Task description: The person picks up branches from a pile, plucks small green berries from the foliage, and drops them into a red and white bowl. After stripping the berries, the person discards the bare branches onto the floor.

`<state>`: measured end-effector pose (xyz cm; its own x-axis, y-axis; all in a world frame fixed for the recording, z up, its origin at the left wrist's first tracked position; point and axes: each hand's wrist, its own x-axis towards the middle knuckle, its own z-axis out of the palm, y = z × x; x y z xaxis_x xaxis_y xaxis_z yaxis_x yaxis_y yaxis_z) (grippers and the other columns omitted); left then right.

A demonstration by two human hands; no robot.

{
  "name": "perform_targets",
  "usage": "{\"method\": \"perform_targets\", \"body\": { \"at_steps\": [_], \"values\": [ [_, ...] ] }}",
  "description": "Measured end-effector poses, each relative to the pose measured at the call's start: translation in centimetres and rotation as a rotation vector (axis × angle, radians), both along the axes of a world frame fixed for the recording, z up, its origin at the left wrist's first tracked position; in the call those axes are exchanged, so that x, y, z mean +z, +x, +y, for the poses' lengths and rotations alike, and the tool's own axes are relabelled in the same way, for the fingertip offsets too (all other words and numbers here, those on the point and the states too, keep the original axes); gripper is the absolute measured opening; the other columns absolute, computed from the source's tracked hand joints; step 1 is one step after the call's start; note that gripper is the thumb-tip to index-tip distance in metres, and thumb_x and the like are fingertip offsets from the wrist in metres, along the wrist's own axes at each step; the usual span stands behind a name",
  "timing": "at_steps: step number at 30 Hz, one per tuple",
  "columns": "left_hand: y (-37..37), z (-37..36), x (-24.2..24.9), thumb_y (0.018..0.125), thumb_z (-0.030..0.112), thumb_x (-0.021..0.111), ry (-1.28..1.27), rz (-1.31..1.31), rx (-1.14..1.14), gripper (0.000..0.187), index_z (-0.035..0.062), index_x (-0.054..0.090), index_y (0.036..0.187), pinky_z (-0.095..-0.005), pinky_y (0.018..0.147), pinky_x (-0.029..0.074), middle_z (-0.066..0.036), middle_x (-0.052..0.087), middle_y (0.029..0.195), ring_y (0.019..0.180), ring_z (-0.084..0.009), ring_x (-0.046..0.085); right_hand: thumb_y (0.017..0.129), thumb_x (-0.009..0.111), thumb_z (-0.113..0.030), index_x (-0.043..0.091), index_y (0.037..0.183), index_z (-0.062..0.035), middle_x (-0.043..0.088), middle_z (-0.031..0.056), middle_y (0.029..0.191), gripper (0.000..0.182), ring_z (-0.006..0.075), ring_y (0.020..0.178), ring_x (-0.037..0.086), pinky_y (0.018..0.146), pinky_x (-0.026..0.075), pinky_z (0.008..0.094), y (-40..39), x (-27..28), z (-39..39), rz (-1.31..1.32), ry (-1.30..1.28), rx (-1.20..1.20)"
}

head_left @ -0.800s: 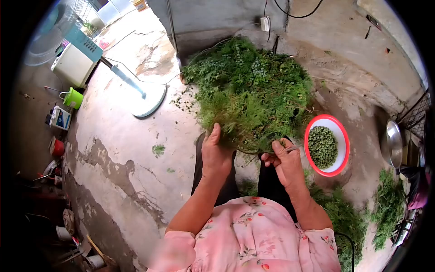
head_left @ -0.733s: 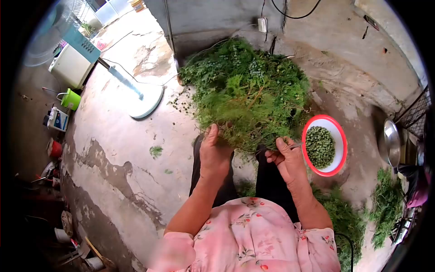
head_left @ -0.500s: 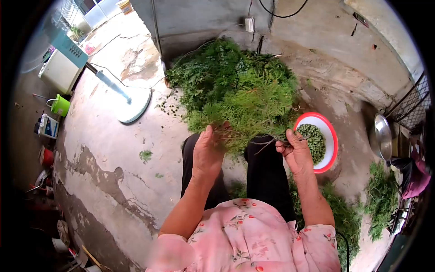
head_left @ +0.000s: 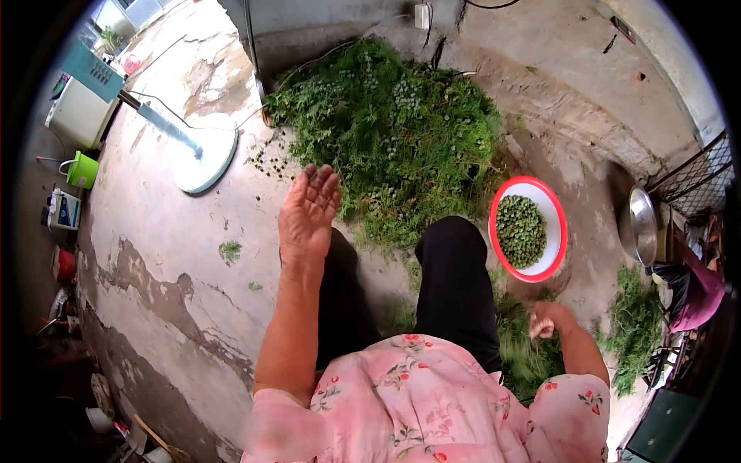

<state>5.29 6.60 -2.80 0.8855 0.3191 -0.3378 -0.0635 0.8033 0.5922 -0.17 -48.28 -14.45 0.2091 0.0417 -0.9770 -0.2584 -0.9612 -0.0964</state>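
Observation:
My left hand [head_left: 309,212] is raised palm up above my left knee, its fingers apart and holding nothing. Beyond it lies a big heap of green branches [head_left: 394,139] with small pale berries. My right hand [head_left: 546,319] is low at my right side, curled above a blurred green branch [head_left: 529,355]; whether it still grips a stem is too small to tell. A white basin with a red rim [head_left: 562,231] stands beyond my right hand, with many small green berries [head_left: 521,231] in it.
A fan stand [head_left: 202,158] is on the floor at the upper left. Green bucket [head_left: 80,170] sits at the far left. On the right are a metal bowl [head_left: 642,225], more cut greenery [head_left: 634,328] and a wire mesh [head_left: 698,174]. Some berries lie scattered left of the heap.
The branch held between both hands has left the lap area. My right hand has moved down and right to my side; my left hand has lifted left and up and opened.

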Motion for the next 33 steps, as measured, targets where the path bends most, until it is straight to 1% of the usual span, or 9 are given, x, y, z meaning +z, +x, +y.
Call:
{"method": "perform_targets", "body": {
  "at_steps": [3, 5, 8, 10, 14, 21, 26, 29, 33],
  "values": [
    [2.0, 1.1, 0.1, 0.092, 0.022, 0.047, -0.075, -0.016, 0.039, 0.023, 0.0031, 0.05, 0.105, -0.0353, 0.085, 0.045, -0.01, 0.058, 0.103, 0.095, -0.022, 0.056, 0.079, 0.059, -0.02, 0.049, 0.064, -0.0004, 0.055, 0.0133, 0.057, 0.027, 0.0211, 0.043, 0.053, 0.036, 0.039, 0.0336, 1.0, -4.4, -5.3, 0.05, -0.149, 0.064],
    [3.5, 1.5, -0.2, 0.091, 0.022, 0.047, -0.119, -0.012, 0.06, 0.023, 0.003, 0.051, 0.104, -0.0357, 0.084, 0.045, -0.011, 0.058, 0.103, 0.094, -0.022, 0.057, 0.072, 0.064, -0.015, 0.053, 0.069, 0.0, 0.056, 0.0135, 0.059, 0.018, 0.0232, 0.049, 0.054, 0.045, 0.043, 0.0355, 2.4, -5.3, -5.4, -0.244, -0.052, 0.014],
    [5.8, 1.7, -0.1, 0.09, 0.022, 0.051, -0.129, 0.022, 0.071, 0.024, 0.0035, 0.049, 0.105, -0.0351, 0.08, 0.047, -0.01, 0.059, 0.101, 0.091, -0.0225, 0.058, 0.065, 0.067, -0.012, 0.059, 0.068, -0.0029, 0.058, 0.0166, 0.066, 0.012, 0.0318, 0.062, 0.057, 0.057, 0.046, 0.0381, 9.1, -1.7, 1.4, -0.746, 0.058, 0.362],
    [7.6, 1.9, 0.0, 0.088, 0.023, 0.054, -0.099, 0.068, 0.088, 0.027, 0.0029, 0.048, 0.106, -0.0341, 0.076, 0.048, -0.01, 0.06, 0.099, 0.088, -0.0225, 0.059, 0.066, 0.064, -0.014, 0.058, 0.068, -0.002, 0.058, 0.0203, 0.074, 0.014, 0.0375, 0.071, 0.056, 0.062, 0.044, 0.0417, 14.5, -1.4, 5.1, -0.77, 0.172, 0.215],
    [10.2, 2.3, -1.4, 0.087, 0.021, 0.055, -0.031, 0.086, 0.042, 0.027, 0.0027, 0.05, 0.106, -0.0328, 0.074, 0.049, -0.011, 0.06, 0.098, 0.085, -0.0214, 0.06, 0.068, 0.062, -0.013, 0.058, 0.076, 0.0021, 0.057, 0.0219, 0.075, 0.018, 0.0383, 0.075, 0.056, 0.068, 0.044, 0.0439, 21.9, 3.4, 15.7, -1.047, 0.396, 0.447],
    [11.9, 3.0, -0.6, 0.088, 0.021, 0.055, 0.041, 0.095, 0.018, 0.027, 0.0021, 0.051, 0.107, -0.0316, 0.073, 0.048, -0.009, 0.061, 0.094, 0.081, -0.0191, 0.059, 0.071, 0.057, -0.022, 0.061, 0.088, -0.0006, 0.06, 0.0195, 0.078, 0.027, 0.0352, 0.074, 0.058, 0.068, 0.047, 0.0401, 25.7, -8.4, 27.5, -1.046, 0.78, 0.426],
    [12.2, 4.4, -0.5, 0.088, 0.022, 0.055, 0.026, 0.095, 0.057, 0.027, 0.0017, 0.052, 0.106, -0.0302, 0.075, 0.047, -0.009, 0.061, 0.096, 0.082, -0.0174, 0.058, 0.072, 0.061, -0.013, 0.063, 0.09, -0.0065, 0.062, 0.0152, 0.085, 0.02, 0.0342, 0.083, 0.058, 0.076, 0.046, 0.04, 21.7, -18.9, 34.6, -0.955, 0.65, 0.189],
    [12.2, 5.8, -1.0, 0.088, 0.022, 0.054, -0.018, 0.078, 0.046, 0.027, 0.0016, 0.053, 0.106, -0.0291, 0.076, 0.046, -0.008, 0.06, 0.097, 0.082, -0.0164, 0.058, 0.075, 0.059, -0.01, 0.054, 0.104, -0.0014, 0.056, 0.0192, 0.101, 0.031, 0.0356, 0.094, 0.054, 0.08, 0.044, 0.0401, 19.9, -23.4, 38.8, -0.974, 0.68, 0.078],
    [12.6, 6.4, -1.1, 0.089, 0.022, 0.053, 0.012, 0.132, 0.084, 0.029, 0.0006, 0.052, 0.108, -0.0288, 0.076, 0.046, -0.008, 0.06, 0.098, 0.081, -0.0157, 0.057, 0.078, 0.061, -0.013, 0.039, 0.125, 0.0012, 0.039, 0.0189, 0.131, 0.054, 0.0368, 0.11, 0.047, 0.091, 0.041, 0.0403, 20.6, -21.2, 42.7, -0.708, 0.453, 0.083]
  ]
}}
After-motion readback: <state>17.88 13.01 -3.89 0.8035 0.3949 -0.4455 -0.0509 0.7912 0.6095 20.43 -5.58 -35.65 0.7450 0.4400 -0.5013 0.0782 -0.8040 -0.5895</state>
